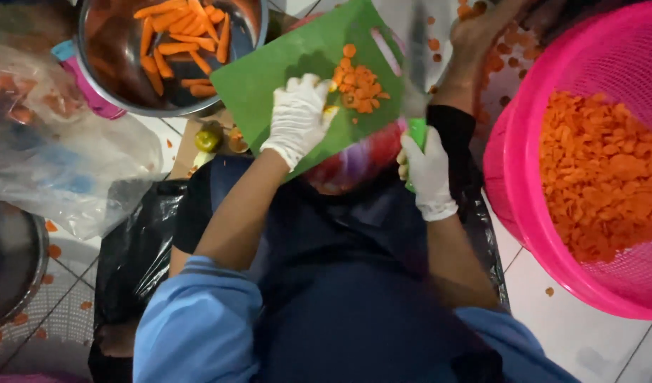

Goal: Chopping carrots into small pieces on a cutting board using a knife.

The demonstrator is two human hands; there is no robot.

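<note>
A green cutting board (269,78) rests tilted over a red bowl (361,159) in front of me. My left hand (297,117), in a white glove, presses on the board beside a heap of orange carrot slices (358,85). My right hand (426,170), also gloved, grips the green handle of a knife (416,67), whose blurred blade points away over the board's right edge.
A steel bowl of peeled carrot sticks (177,42) stands at the upper left. A pink basket (524,142) holding chopped carrot fills the right side. A clear plastic bag (63,163) lies at the left, a black bag (138,248) beneath it. Loose slices dot the tiled floor.
</note>
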